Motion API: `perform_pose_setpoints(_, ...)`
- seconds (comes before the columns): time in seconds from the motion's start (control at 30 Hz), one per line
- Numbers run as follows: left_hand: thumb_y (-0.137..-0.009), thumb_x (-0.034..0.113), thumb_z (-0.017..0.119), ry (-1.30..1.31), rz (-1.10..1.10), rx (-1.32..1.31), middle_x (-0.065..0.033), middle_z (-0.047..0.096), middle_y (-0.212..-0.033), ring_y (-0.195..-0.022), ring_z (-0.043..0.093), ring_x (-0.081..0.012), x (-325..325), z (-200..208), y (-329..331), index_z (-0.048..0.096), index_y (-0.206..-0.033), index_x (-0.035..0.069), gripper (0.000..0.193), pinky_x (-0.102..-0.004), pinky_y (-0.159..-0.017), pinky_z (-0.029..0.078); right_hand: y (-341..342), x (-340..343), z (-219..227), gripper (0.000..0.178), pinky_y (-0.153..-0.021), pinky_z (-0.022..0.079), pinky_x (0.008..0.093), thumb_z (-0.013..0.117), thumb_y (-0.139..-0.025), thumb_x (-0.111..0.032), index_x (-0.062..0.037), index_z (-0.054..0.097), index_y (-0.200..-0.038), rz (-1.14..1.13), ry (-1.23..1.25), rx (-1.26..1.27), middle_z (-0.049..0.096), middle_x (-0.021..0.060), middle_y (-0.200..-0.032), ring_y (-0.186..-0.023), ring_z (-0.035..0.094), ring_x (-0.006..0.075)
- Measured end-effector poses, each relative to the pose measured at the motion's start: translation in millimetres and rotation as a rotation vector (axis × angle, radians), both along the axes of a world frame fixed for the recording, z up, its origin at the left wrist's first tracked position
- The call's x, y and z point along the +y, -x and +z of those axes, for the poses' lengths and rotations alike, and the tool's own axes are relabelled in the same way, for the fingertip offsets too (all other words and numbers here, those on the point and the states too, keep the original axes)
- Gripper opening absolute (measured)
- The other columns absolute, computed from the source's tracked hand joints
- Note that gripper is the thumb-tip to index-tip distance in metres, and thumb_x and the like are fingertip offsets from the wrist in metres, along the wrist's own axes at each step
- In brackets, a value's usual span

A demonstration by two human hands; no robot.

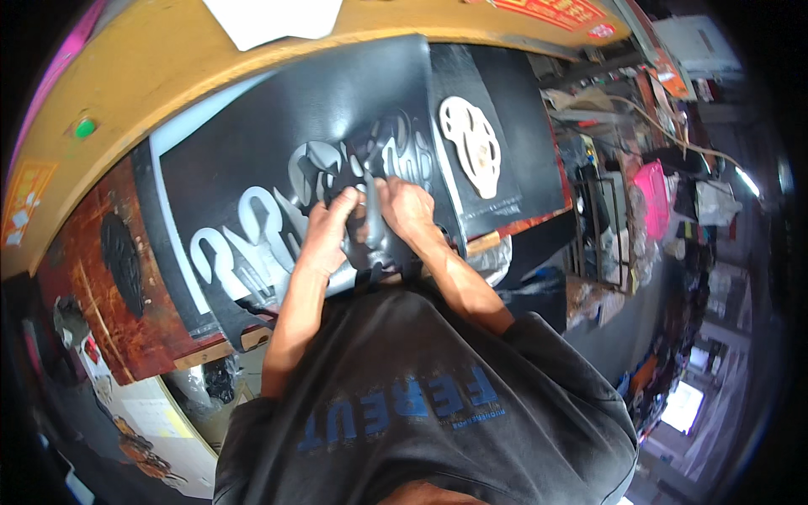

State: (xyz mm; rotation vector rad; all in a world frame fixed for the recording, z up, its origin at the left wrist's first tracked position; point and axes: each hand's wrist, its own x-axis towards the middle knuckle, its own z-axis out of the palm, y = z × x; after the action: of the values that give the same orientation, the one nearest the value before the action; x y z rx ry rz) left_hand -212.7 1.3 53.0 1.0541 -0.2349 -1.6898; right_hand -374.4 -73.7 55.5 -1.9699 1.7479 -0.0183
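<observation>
A glossy black sheet lies across the work surface, its near part cut through with curved openings that show a paler layer below. Over this cut area, my left hand is closed, thumb and fingers pinching the edge of a black cut piece. Close beside it, my right hand is closed on the same dark, shiny piece, with its fingertips partly hidden. To the right of my hands rests a cream-coloured flat shape with several holes, apart from both of them.
A yellow machine beam with a green button spans the far side. A crumpled black piece lies on the worn reddish board at left. Farther right stand a metal rack and a pink plastic container.
</observation>
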Motion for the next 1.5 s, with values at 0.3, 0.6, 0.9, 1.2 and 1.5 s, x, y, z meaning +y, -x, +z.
perform_pose_setpoints(0.3,-0.104,0.024,0.073,-0.004,-0.012,-0.029,-0.0077,0.075,-0.105,-0.09,0.074,-0.0191,2,-36,-5,0.067,-0.124,0.005,0.028,-0.0361,-0.079,0.062,-12,-43,28,0.054,-0.082,0.056,0.0446,0.068,-0.1,-0.05,0.0031,0.079,-0.108,-0.113,-0.261,-0.472,0.076,0.0186,-0.091,-0.085,0.073,0.0314)
perform_pose_setpoints(0.6,-0.109,0.033,0.064,-0.111,0.165,0.031,-0.0099,0.073,-0.089,-0.075,0.071,-0.0215,-17,-46,-9,0.069,-0.108,0.001,0.032,-0.0375,-0.068,0.061,-27,-22,0,0.016,-0.078,0.054,0.0359,0.08,-0.095,-0.017,-0.0046,0.078,-0.105,0.29,0.219,-0.851,0.07,0.0067,-0.093,-0.089,0.067,0.0227)
perform_pose_setpoints(0.9,-0.108,0.03,0.067,-0.157,0.166,-0.04,-0.0071,0.073,-0.088,-0.069,0.07,-0.0174,-14,-33,-3,0.069,-0.111,0.004,0.026,-0.032,-0.054,0.053,28,40,58,0.023,-0.074,0.057,0.0406,0.08,-0.093,-0.026,-0.0038,0.076,-0.097,0.806,-0.401,-0.424,0.075,0.0099,-0.087,-0.082,0.072,0.0299)
perform_pose_setpoints(1.2,-0.105,0.025,0.072,0.039,0.195,0.023,-0.0017,0.067,-0.087,-0.06,0.057,-0.0108,-11,-50,-4,0.069,-0.102,0.008,0.018,-0.0288,-0.051,0.05,-9,-24,14,0.029,-0.084,0.058,0.0415,0.082,-0.087,-0.021,-0.0077,0.075,-0.112,0.578,0.193,-0.376,0.072,0.0132,-0.108,-0.099,0.072,0.0351)
perform_pose_setpoints(1.5,-0.108,0.02,0.065,-0.078,0.232,-0.024,-0.01,0.074,-0.091,-0.073,0.073,-0.0203,-10,-47,5,0.068,-0.109,0.005,0.016,-0.0367,-0.057,0.064,35,50,59,0.005,-0.079,0.059,0.0472,0.072,-0.089,-0.007,-0.0023,0.07,-0.088,0.907,-0.085,-0.185,0.068,0.0158,-0.099,-0.092,0.071,0.038)
